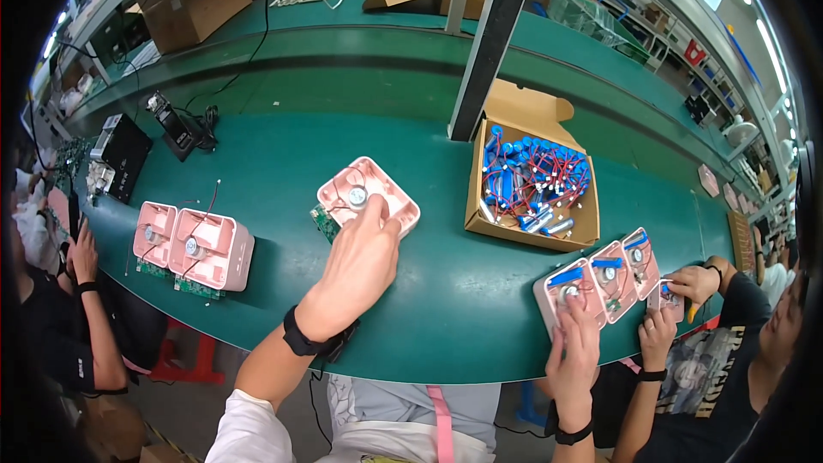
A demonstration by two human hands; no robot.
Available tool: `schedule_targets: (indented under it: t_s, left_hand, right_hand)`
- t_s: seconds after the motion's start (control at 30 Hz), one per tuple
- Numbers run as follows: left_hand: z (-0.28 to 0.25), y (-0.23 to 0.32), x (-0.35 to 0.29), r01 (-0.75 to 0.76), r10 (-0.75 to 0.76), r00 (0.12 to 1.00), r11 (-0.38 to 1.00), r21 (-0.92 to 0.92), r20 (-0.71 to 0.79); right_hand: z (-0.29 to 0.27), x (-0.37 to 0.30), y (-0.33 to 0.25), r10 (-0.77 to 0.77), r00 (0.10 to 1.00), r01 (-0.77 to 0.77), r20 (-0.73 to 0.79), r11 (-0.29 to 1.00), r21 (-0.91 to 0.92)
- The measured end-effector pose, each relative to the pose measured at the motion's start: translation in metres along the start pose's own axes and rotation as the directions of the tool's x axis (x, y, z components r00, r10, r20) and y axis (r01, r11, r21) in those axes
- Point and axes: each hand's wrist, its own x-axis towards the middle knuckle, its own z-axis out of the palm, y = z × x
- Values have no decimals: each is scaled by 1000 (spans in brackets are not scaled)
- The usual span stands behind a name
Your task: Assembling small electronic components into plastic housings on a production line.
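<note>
My left hand (358,249) is closed on the near wall of a pink plastic housing (396,192) at the middle of the bench. Inside that housing sits a round silver speaker-like part (357,195), and a green circuit board (323,221) shows at its left side. My right hand (573,351) grips the near edge of another pink housing (543,295), its fingertips by a round silver part. A blue battery cell (566,276) lies in this housing. Two more pink housings (610,279) with blue cells stand in a row beside it.
An open cardboard box (536,241) of blue cells with red wires stands at the right. Two pink housings (210,249) with circuit boards sit at the left. A metal post (489,51) rises behind the bench. A co-worker's hands (677,300) work at the far right.
</note>
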Motion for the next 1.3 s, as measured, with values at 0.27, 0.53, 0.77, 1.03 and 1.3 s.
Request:
schedule_targets:
  t_s: [0.27, 0.53, 0.77, 1.03, 1.3]
  left_hand:
    - [-11, 53, -47, -305, 333, 934, 932, -196, 130]
    - [-22, 66, -41, -382, 409, 912, 838, -389, -16]
    - [-3, 29, -4, 221, 15, 935, 756, -616, 354]
    - [6, 40, 18, 328, -1, 869, 751, -573, 496]
    - [18, 35, 16, 378, 1, 867, 651, -658, 499]
  right_hand:
    - [-24, 22, -42, 75, 988, -60, -136, 992, 113]
    - [21, 87, -78, 62, 990, -127, 130, 802, 584]
    - [-2, 88, -71, 146, 934, -355, 325, 480, 803]
    - [-11, 86, -58, 241, 898, -414, 369, 174, 894]
    - [-13, 91, -57, 201, 900, -414, 387, 115, 903]
